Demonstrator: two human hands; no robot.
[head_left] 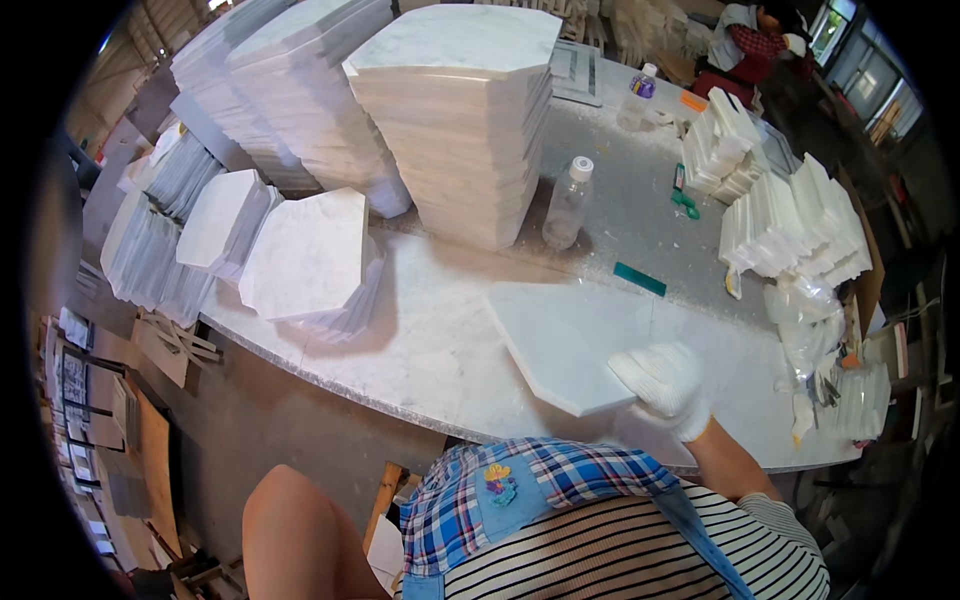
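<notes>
My right hand (662,385), in a white knitted glove, grips the right edge of a pale clipped-corner marble tile (560,335). The fingers lie over its face, and the thumb side is hard to make out. The tile is over the front part of the table, its near edge showing its thickness. I see no left hand; only a bare limb, perhaps a bent arm or a knee, shows at the lower left. Closest to the tile on the far side are a green strip (640,279) and a clear bottle with a white cap (567,210).
A tall stack of similar tiles (455,130) stands behind, with more stacks beside it. A lower tile pile (305,255) sits at left. White blocks (795,225), a plastic bag (805,325) and another bottle (637,100) are at right. A person (752,45) works farther back.
</notes>
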